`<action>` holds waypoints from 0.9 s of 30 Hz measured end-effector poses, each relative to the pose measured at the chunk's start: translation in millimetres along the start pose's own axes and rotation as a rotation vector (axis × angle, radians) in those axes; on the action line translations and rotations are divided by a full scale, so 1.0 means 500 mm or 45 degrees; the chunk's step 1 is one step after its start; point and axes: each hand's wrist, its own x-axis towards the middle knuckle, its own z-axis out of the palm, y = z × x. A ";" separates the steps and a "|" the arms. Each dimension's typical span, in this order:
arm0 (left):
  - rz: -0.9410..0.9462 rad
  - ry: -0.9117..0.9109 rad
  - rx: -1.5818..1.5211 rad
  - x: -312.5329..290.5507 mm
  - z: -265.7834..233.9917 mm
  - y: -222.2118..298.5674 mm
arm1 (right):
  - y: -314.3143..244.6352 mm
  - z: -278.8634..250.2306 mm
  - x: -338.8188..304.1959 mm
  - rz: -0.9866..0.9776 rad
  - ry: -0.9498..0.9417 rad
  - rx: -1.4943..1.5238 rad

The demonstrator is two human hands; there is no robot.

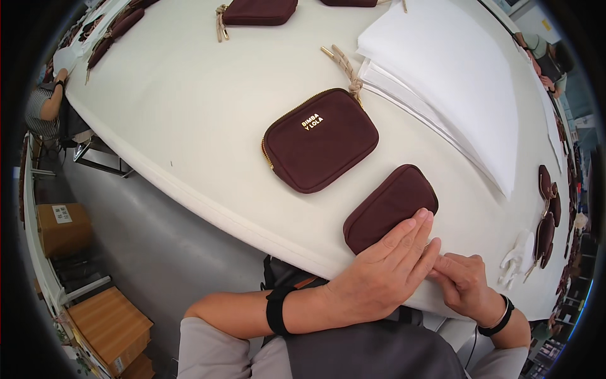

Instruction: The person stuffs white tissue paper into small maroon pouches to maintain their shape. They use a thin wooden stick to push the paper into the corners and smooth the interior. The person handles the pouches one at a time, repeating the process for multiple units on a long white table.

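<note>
The small plain dark red pouch lies on the tabletop, right of the frame's middle and a little low. The left hand rests flat on it, fingers close together. The right hand curls nearby; I cannot tell if it pinches anything. The pouch looks light, soft, maybe a bit slippery; its long sides seem good to hold.

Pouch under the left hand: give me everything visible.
The pouch is dark burgundy, a rounded rectangle in smooth, fabric-like material, with a raised seam around its rim. It lies on the off-white table near the person's edge, long side slanting from lower left to upper right. The left hand rests flat-fingered across its lower right, hiding that part. Whether the right hand touches it is unclear.
</note>
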 end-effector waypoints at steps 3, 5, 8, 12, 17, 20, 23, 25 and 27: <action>-0.014 0.024 -0.018 -0.004 -0.002 -0.001 | -0.009 -0.004 -0.007 0.038 0.018 -0.024; -0.016 0.040 -0.020 -0.006 0.000 0.002 | -0.015 -0.002 -0.016 0.082 0.054 0.037; -0.020 0.032 -0.039 -0.006 0.006 0.007 | -0.008 0.018 -0.028 0.187 0.024 0.395; -0.045 -0.046 -0.127 -0.003 -0.004 0.004 | -0.032 -0.004 0.005 0.642 -0.273 0.917; -0.117 0.003 -0.339 -0.001 -0.005 0.008 | -0.025 -0.007 -0.006 0.965 -0.462 1.583; -0.136 0.030 -0.402 0.001 -0.010 0.006 | -0.039 -0.031 0.004 0.929 -0.460 1.470; -0.143 0.049 -0.433 -0.003 -0.006 0.003 | -0.049 -0.025 -0.012 0.806 -0.342 1.260; -0.144 0.056 -0.511 -0.003 -0.004 0.006 | -0.045 -0.014 -0.014 0.767 -0.339 1.331; -0.165 0.048 -0.553 0.000 -0.008 0.007 | -0.042 0.001 -0.010 0.782 -0.352 1.449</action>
